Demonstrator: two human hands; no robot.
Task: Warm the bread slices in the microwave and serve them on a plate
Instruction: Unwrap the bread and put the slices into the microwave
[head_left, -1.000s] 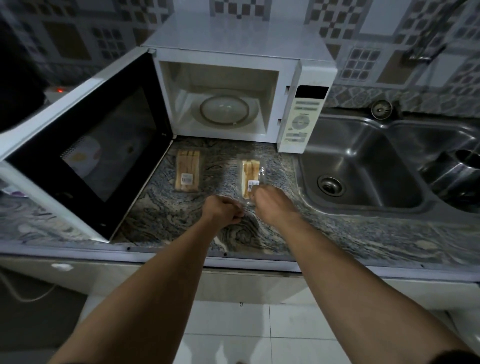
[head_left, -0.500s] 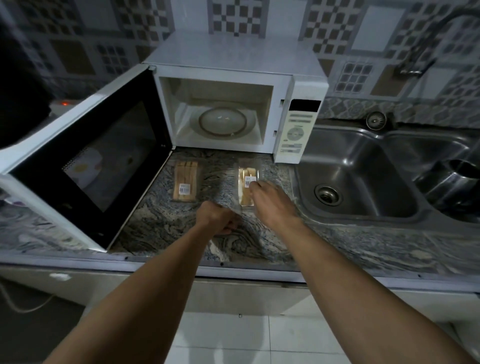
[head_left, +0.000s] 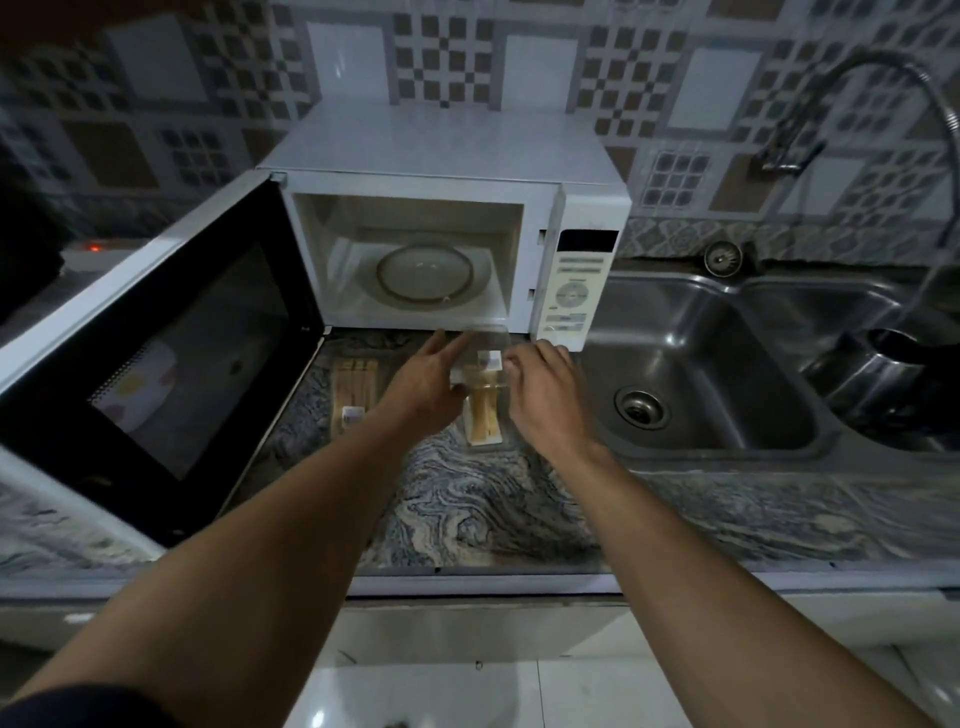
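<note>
Glossy steel sink (head_left: 717, 364), veined stone counter (head_left: 467, 509), clear plastic bread wrap (head_left: 483, 358)

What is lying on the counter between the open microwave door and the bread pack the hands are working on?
A second wrapped bread pack lies flat there in the head view, partly hidden by the left hand.

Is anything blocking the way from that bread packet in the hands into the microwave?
Nothing visible does. The microwave door is swung fully open to the left, the turntable inside is bare, and the bread packet held by the left hand and right hand sits just in front of the opening.
</note>
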